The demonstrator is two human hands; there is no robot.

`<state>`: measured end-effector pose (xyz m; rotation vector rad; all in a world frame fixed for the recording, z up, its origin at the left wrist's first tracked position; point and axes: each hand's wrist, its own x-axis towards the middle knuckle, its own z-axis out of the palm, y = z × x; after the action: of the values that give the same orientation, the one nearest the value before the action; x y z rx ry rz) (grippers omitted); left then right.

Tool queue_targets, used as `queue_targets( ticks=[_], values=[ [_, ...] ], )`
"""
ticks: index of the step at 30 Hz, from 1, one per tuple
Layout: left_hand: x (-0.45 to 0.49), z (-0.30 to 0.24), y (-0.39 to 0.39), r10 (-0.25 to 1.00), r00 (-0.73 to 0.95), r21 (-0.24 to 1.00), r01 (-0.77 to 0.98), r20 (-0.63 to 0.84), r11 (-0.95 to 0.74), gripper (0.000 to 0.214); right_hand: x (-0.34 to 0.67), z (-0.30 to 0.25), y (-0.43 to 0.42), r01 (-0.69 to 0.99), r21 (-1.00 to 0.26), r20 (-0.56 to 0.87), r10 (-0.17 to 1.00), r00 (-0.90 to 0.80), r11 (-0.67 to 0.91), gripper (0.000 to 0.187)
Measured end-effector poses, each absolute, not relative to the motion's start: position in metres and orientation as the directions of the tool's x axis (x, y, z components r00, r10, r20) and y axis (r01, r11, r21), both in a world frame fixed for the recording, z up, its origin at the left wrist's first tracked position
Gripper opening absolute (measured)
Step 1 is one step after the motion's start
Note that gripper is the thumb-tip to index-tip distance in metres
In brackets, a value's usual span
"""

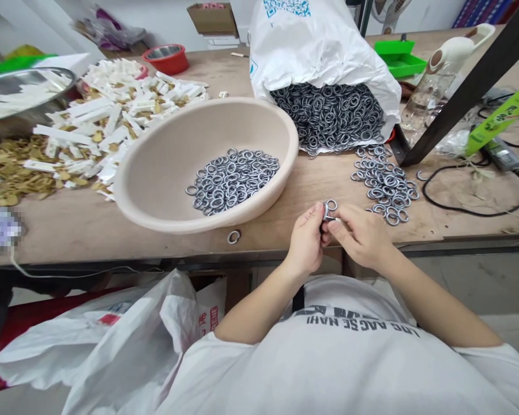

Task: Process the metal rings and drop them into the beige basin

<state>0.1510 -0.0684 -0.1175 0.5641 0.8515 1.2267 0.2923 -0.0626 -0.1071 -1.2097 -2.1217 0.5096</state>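
My left hand point(306, 239) and my right hand point(358, 233) meet above the table's front edge, both pinching a small steel ring point(329, 208). A sliver of white shows at the ring, too small to identify. A beige plastic basin point(155, 161) holding a heap of steel rings point(232, 181) stands left of my hands. One loose ring point(233, 236) lies by the basin. To the right, more rings point(387, 184) lie scattered on the wood, and others spill from a white sack point(320, 46).
On the wooden table point(285, 190), white plastic strips point(125, 104) and gold tags point(12, 178) lie heaped by a steel bowl point(21, 98). A red bowl point(165, 59), green tray point(400, 60), black frame leg point(471, 98) and black cable point(476, 196) stand beyond.
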Motion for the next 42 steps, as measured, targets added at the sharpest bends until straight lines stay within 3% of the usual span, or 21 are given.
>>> queue_targets(
  ticks=[7,11,13,18,22,27,29,32,35,38,40,42],
  values=[
    [0.153,-0.121,-0.075,0.971,0.121,0.803,-0.545,-0.208,0.240,0.049,0.297,-0.111,-0.057,0.700,-0.530,0.301,0.878,-0.372,0.479,0.043],
    [0.148,-0.121,-0.083,0.957,0.248,0.835,-0.487,-0.149,0.256,0.046,0.315,-0.121,-0.028,0.806,-0.525,0.233,0.957,-0.172,0.272,0.051],
    [0.140,-0.122,-0.080,0.962,0.218,0.833,-0.493,-0.162,0.252,0.044,0.317,-0.126,-0.018,0.860,-0.450,0.215,0.964,-0.157,0.241,0.044],
    [0.116,-0.129,-0.059,0.980,0.066,0.840,-0.507,-0.188,0.195,0.035,0.301,-0.133,-0.012,0.914,-0.210,0.149,0.936,-0.320,0.346,0.038],
    [0.107,-0.136,-0.051,0.970,0.027,0.821,-0.527,-0.241,0.219,0.036,0.291,-0.133,-0.008,0.927,-0.174,0.137,0.941,-0.310,0.331,0.031],
    [0.113,-0.140,-0.048,0.958,0.046,0.834,-0.482,-0.284,0.270,0.035,0.290,-0.134,-0.001,0.961,-0.155,0.113,0.971,-0.211,0.227,0.040],
    [0.116,-0.141,-0.046,0.974,0.015,0.898,-0.384,-0.226,0.215,0.032,0.292,-0.135,0.001,0.968,-0.158,0.079,0.979,-0.186,0.196,0.042],
    [0.116,-0.141,-0.041,0.999,-0.015,0.998,-0.056,-0.030,0.030,0.025,0.298,-0.136,0.004,0.961,-0.185,0.053,0.978,-0.200,0.206,0.044],
    [0.112,-0.141,-0.035,0.993,0.029,0.971,0.208,0.116,-0.119,0.023,0.302,-0.135,0.005,0.946,-0.184,0.075,0.963,-0.259,0.268,0.041],
    [0.108,-0.143,-0.031,0.988,0.020,0.944,0.293,0.154,-0.153,0.025,0.303,-0.133,0.006,0.940,-0.179,0.064,0.957,-0.283,0.290,0.033],
    [0.107,-0.142,-0.031,0.978,0.024,0.906,0.372,0.205,-0.199,0.025,0.304,-0.130,0.005,0.921,-0.263,0.051,0.958,-0.284,0.287,0.026],
    [0.108,-0.140,-0.033,0.959,0.101,0.844,0.456,0.266,-0.282,0.026,0.305,-0.125,0.004,0.821,-0.491,0.007,0.944,-0.330,0.291,0.028]
  ],
)
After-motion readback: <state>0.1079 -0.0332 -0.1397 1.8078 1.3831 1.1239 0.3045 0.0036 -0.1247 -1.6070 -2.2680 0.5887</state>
